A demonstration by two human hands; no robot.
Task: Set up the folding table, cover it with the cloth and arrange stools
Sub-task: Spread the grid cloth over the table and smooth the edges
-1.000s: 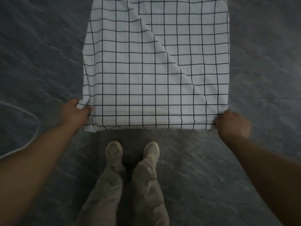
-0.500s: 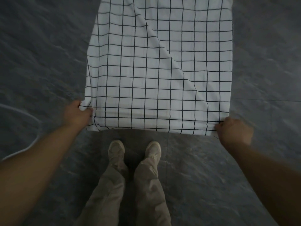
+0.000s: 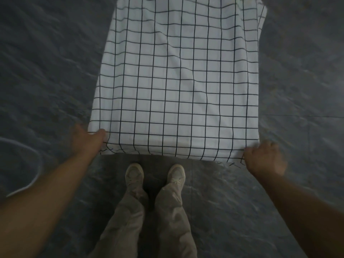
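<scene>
Left hand [image 3: 87, 139] at eight o'clock and right hand [image 3: 264, 159] at four pinch the cloth's [image 3: 176, 81] near corners. Held wide apart, likely to spread it flat.

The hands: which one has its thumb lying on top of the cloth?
The left hand: its thumb lies over the cloth at the near left corner. The right hand is a fist at the other corner, thumb unseen.
</scene>
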